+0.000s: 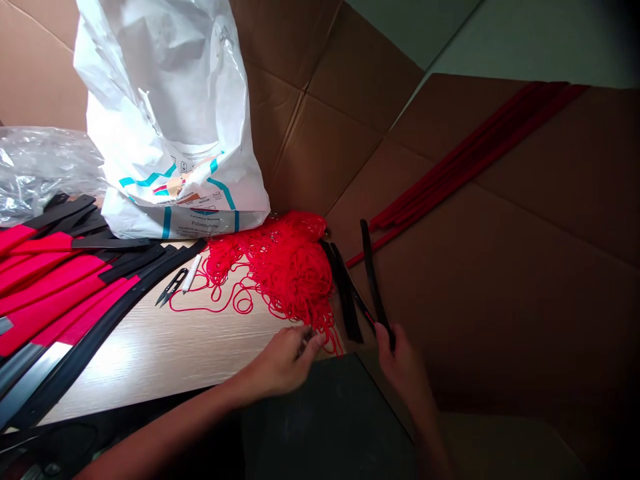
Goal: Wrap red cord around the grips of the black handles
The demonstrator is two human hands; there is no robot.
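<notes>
Presently | black strip — long, slim, slightly bent | in right hand

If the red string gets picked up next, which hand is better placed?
Probably the left hand: it's close beside the red string, while the right hand is farther off and holds a black strip.

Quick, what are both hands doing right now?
Left hand: curled beside the red cord; whether it holds anything can't be told.
Right hand: closed, holding a black strip.
</notes>
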